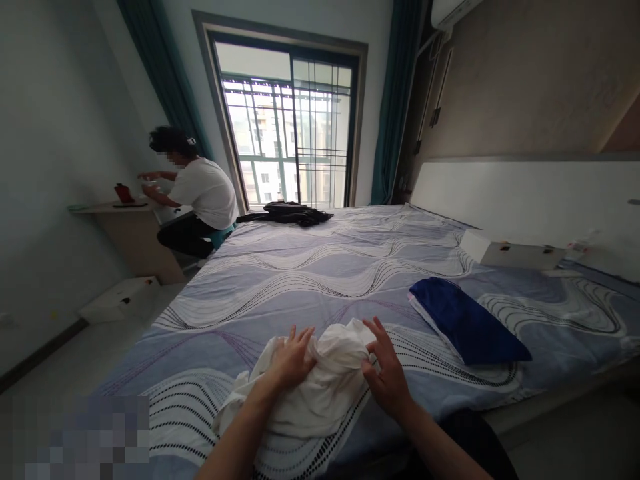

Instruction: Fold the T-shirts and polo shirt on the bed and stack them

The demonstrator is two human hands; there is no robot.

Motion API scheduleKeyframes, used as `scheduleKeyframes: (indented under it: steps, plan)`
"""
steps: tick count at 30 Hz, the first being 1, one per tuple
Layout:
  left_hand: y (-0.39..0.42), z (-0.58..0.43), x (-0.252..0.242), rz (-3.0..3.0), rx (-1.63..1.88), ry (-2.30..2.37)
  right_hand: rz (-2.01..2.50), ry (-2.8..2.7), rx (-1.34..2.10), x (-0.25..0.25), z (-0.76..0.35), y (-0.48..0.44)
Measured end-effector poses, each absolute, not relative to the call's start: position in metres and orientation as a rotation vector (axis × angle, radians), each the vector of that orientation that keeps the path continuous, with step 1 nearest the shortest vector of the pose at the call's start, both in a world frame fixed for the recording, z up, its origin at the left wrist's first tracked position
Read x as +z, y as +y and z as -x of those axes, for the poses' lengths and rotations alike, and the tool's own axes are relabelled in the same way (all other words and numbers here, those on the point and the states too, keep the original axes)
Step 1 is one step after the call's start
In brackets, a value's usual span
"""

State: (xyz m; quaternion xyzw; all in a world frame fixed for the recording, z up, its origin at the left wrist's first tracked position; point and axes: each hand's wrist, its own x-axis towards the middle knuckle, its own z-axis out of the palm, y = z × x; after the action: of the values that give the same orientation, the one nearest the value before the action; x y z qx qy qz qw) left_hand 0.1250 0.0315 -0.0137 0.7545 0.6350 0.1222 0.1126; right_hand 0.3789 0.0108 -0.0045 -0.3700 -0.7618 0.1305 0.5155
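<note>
A crumpled white cloth (325,393) lies bunched on the bed in front of me; its folds hide whether it is a garment. My left hand (295,357) rests on its upper left part with fingers stretched out. On the cloth's right edge, my right hand (387,377) has its thumb and a curled finger closed at the fabric, while other fingers point up. To the right of that hand lies a folded dark blue cloth (463,320) with a pale edge showing on its left side.
The bed (300,293) has a grey-blue wavy-patterned sheet. A black bag or garment (290,213) lies at its far edge. A white box (505,250) stands by the headboard (500,193). At left, a person (200,193) sits by a desk (120,217); another white box (120,300) is on the floor.
</note>
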Motion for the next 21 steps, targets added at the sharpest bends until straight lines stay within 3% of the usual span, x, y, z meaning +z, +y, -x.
scheduleKeyframes:
  steps: [3,10,13,17,21]
  plan:
    - [0.035,-0.131,-0.011,-2.185,0.284,1.776,0.811,-1.879,0.622,0.009,-0.384,0.006]
    - [-0.049,-0.093,-0.002,-2.472,0.961,1.66,0.949,-1.795,0.915,-0.021,-0.407,0.01]
    - [-0.088,-0.074,-0.013,-2.538,0.857,1.857,0.88,-2.106,1.045,-0.025,-0.418,0.006]
    - [-0.119,-0.065,-0.028,-2.436,0.631,2.255,0.865,-2.411,0.83,-0.031,-0.417,-0.005]
    - [-0.123,-0.057,-0.025,-2.436,0.807,2.392,0.866,-2.349,0.368,-0.042,-0.398,-0.01]
